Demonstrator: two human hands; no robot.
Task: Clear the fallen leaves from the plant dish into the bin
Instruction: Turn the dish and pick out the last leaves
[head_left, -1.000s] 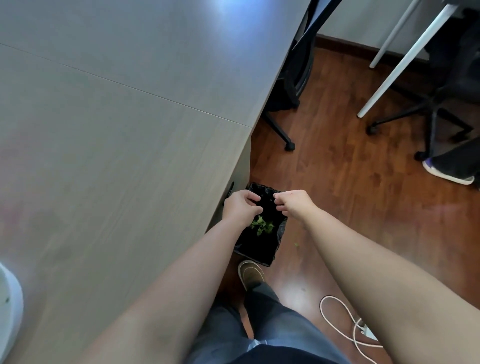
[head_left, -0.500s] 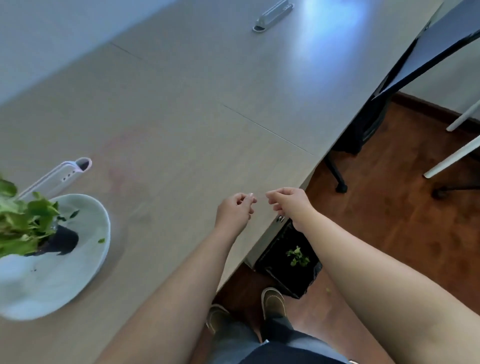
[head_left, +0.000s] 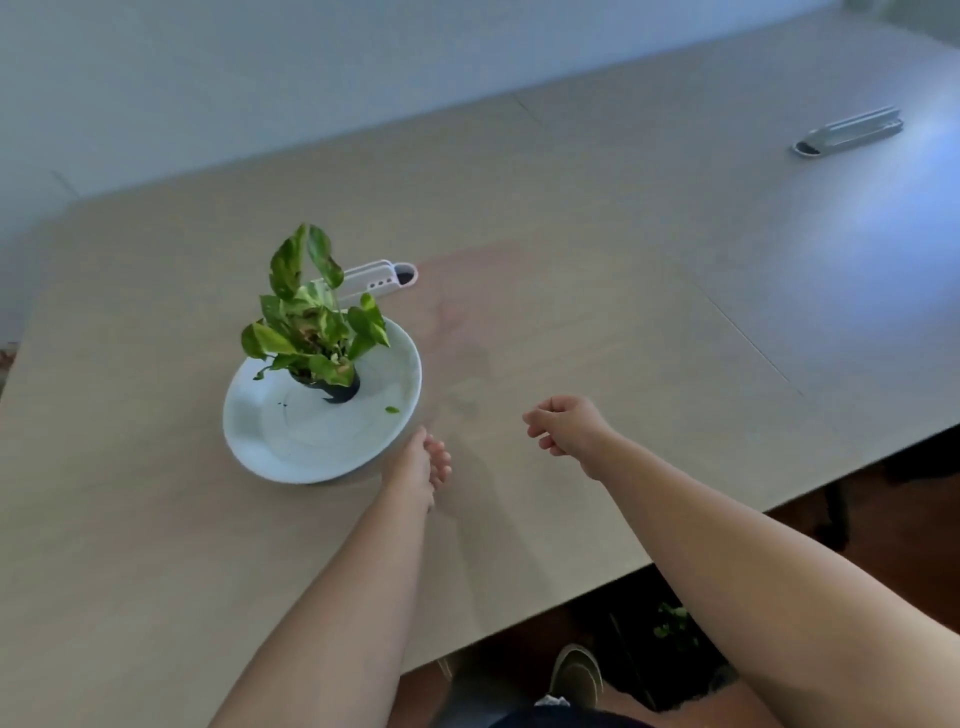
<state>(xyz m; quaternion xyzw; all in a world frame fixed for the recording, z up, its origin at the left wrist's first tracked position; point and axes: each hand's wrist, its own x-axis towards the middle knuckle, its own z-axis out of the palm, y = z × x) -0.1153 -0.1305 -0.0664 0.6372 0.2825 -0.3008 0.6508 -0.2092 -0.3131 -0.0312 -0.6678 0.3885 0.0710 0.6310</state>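
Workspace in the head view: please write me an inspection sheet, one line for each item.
Surface: wood-look table, seam between panels.
Job's things: white dish holds potted plant; one loose leaf on dish near its right rim; bin on floor under table edge, green leaves inside.
Clutter: two cable ports in table, near one behind plant, far one.
Grippers: left hand beside dish rim, fingers loosely curled, holds nothing seen; right hand loosely curled over table, contents cannot be told.
Cables: nothing seen.
Surroundings: grey wall, wooden floor, shoe.
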